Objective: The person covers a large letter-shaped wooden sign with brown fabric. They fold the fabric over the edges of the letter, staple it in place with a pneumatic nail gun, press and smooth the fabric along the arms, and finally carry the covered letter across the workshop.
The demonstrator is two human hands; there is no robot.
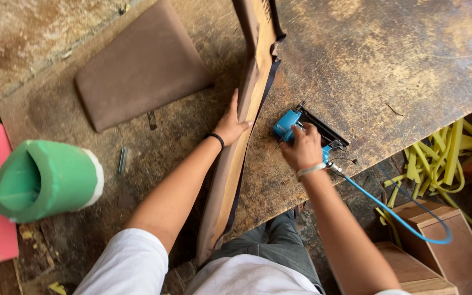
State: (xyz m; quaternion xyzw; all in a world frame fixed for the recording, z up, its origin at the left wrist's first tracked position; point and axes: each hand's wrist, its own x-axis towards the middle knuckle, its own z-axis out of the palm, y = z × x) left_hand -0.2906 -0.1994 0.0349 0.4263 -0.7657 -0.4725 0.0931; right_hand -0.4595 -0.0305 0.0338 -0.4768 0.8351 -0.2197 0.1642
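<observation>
Worn brown board makes the workbench (389,60), with yellow foam strips (438,158) on the floor beside it. On the bench a long upholstered panel (247,114) stands on edge, its long axis running away from the person. Left hand (230,124) lies flat against its side, fingers extended. Right hand (301,147) grips a blue staple gun (296,123), its nose toward the panel.

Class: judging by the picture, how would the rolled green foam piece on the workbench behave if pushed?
The rolled green foam piece looks porous, so probably light for its size. It lies on its curved side, so it may roll. Being rolled up suggests it is soft and would squash rather than break.
</observation>
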